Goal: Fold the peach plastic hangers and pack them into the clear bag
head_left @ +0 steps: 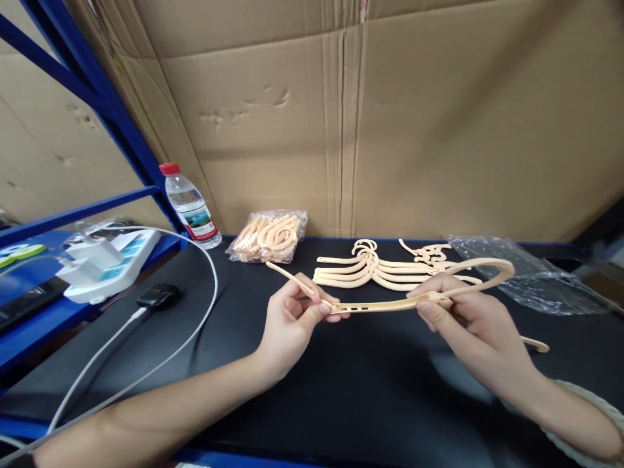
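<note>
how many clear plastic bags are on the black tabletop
2: one bag with beige pieces, left of the hangers; another bag, crumpled, beyond your right hand.

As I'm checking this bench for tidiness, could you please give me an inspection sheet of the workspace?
Surface: smooth black tabletop; spills: nothing seen.
Job's things: slotted beige plastic hanger in hand; beige hanger row, loose curved beige pieces and clear bag of beige parts beyond.
Clutter: crumpled clear plastic wrap, clear red-capped bottle, small black block.
Hands: left hand and right hand, fingers closed on the slotted hanger.
Cables: white cable looping over the left side; another meets the block.
Surroundings: brown cardboard, blue metal frame, white power strip.
</note>
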Motion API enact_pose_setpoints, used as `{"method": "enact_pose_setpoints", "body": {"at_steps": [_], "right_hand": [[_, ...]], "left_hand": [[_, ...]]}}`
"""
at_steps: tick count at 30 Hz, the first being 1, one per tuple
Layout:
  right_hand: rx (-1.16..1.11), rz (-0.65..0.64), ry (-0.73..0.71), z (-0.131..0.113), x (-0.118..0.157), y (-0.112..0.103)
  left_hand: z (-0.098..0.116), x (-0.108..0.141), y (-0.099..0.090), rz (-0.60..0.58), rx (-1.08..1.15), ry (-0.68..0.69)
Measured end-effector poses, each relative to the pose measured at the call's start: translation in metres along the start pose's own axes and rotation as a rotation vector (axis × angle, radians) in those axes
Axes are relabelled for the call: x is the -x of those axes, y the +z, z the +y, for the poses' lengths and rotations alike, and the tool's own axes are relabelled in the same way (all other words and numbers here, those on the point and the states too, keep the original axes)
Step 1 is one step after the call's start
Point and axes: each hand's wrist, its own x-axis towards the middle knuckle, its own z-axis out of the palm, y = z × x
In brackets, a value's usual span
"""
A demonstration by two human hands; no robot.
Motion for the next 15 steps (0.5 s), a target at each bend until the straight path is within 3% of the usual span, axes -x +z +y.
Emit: {"method": "enact_pose_setpoints", "body": {"at_steps": [15], "right_hand": [[0.009, 0.036, 0.044, 0.0006, 0.0001, -0.0041]], "left_hand": [[0.0002, -0.0019, 0.0016, 0.019, -0.121, 0.023]]}}
